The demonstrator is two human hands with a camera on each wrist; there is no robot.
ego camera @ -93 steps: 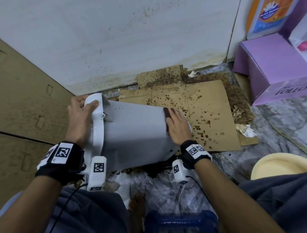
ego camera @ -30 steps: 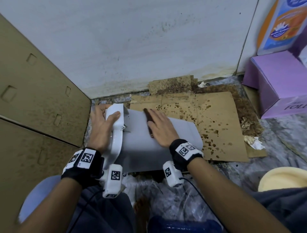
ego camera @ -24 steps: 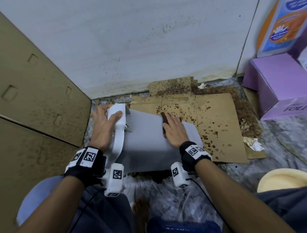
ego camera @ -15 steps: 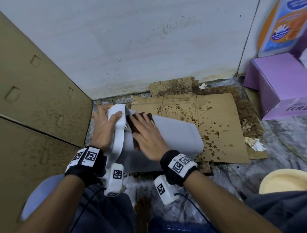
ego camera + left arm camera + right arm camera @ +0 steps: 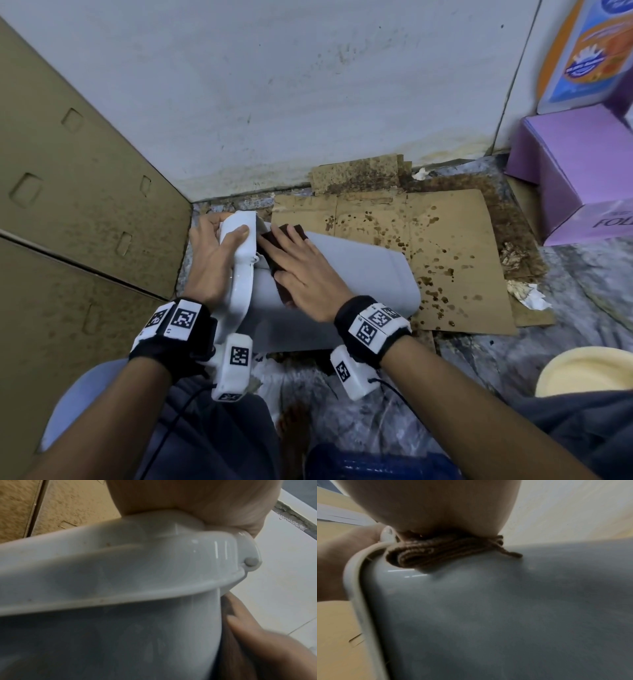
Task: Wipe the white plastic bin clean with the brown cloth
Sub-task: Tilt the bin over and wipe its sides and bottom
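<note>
The white plastic bin (image 5: 363, 274) lies on its side on the floor, its rim (image 5: 243, 274) to the left and its base to the right. My left hand (image 5: 214, 255) grips the rim at the far end, thumb over the outside. My right hand (image 5: 301, 270) lies flat on the bin's upper wall just right of the rim and presses the folded brown cloth (image 5: 274, 253) against it. The right wrist view shows the cloth (image 5: 447, 553) squeezed between my palm and the bin wall (image 5: 505, 615). In the left wrist view the rim (image 5: 120, 568) fills the picture.
Stained cardboard sheets (image 5: 445, 246) lie on the floor under and behind the bin. Tall cardboard boxes (image 5: 68, 205) stand close on the left, a white wall (image 5: 308, 85) behind. A purple box (image 5: 575, 171) sits at the right, a pale yellow dish (image 5: 589, 370) near my knee.
My right hand has slid the cloth back and forth along the bin's wall and now rests at the rim end, close to my left hand. The left hand kept its grip.
</note>
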